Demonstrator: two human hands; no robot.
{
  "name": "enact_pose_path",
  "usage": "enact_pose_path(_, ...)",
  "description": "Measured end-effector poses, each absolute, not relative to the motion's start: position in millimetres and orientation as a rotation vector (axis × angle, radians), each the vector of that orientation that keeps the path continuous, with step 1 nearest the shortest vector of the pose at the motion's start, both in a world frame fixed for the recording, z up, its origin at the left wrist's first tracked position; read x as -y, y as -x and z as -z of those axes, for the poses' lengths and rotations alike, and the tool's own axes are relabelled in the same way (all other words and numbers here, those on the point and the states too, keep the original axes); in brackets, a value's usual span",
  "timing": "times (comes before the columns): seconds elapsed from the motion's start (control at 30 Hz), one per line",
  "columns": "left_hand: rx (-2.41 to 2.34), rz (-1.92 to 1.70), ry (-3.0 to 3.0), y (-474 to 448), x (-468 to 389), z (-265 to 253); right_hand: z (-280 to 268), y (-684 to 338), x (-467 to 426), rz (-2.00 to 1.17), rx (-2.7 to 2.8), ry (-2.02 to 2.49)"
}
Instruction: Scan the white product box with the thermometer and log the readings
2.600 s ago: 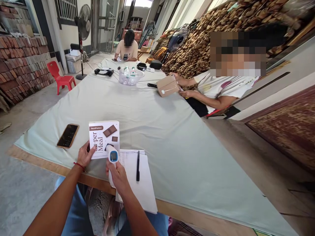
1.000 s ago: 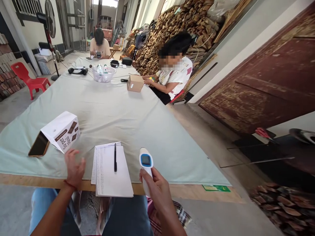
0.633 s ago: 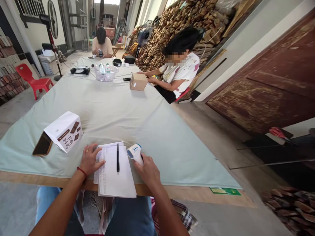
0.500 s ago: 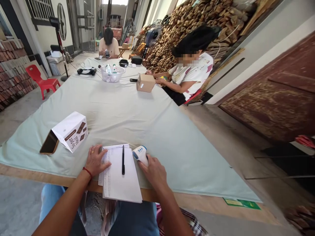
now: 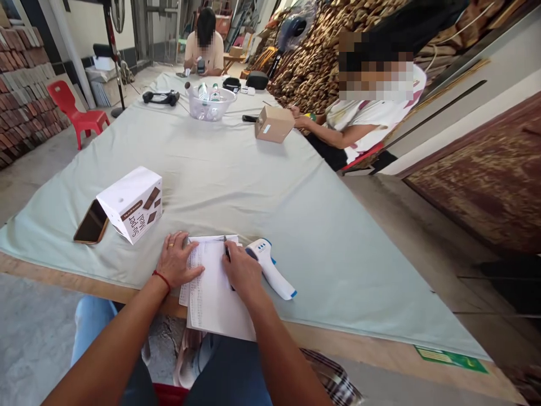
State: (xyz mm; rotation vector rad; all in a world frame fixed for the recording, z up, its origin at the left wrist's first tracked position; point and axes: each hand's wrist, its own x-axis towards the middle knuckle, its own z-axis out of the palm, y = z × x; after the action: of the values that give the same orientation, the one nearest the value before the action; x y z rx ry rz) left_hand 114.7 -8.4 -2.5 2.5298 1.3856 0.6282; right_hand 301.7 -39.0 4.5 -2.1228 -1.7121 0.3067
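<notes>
Seated at the near edge of a long table under a pale green cloth (image 5: 236, 169). Left hand (image 5: 177, 264), red thread at the wrist, lies flat and spread on the left margin of a white sheet of lined paper with handwritten columns (image 5: 213, 293), pinning it; it holds nothing. Right hand (image 5: 242, 272) rests on the same sheet at its upper right, fingers curled down over a dark pen (image 5: 227, 252), of which only a short tip shows past the knuckles toward 12 o'clock; whether the fingers have actually closed on it cannot be told. What shows of the pen suggests its long axis runs 12 to 6, roughly along the sheet's right side. The right hand is on it; the left is a little way off at its 9 o'clock. Just beside the right hand, at 3 o'clock, a white-and-blue pistol-shaped infrared thermometer (image 5: 270, 269) lies on its side on the cloth, untouched, head toward 11, handle toward 5. At 10 o'clock from the left hand stands a white carton printed with brown squares (image 5: 131, 203), and touching its far side lies a dark-screened phone (image 5: 91, 221). Far up the table: a brown cardboard box (image 5: 274, 123) before a seated person, and a clear plastic bowl of bottles (image 5: 210, 104).
</notes>
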Motion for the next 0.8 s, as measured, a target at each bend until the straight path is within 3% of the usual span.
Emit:
enact_pose_path(0.27, -1.396, -0.674, -2.496, -117.5, 10.8, 7.9, -4.0, -303.2, 41.0, -0.679, 1.314, 1.368)
enact_pose_path(0.53, -1.420, -0.681, -2.485, -119.1, 12.5, 6.6, -1.5, -279.5, 41.4, -0.968, 1.024, 1.307)
enact_pose_path(0.8, -1.409, -0.706, -2.457, -119.2, 12.7, 7.2, 15.2, -283.8, 44.8, -0.839, 0.916, 1.465)
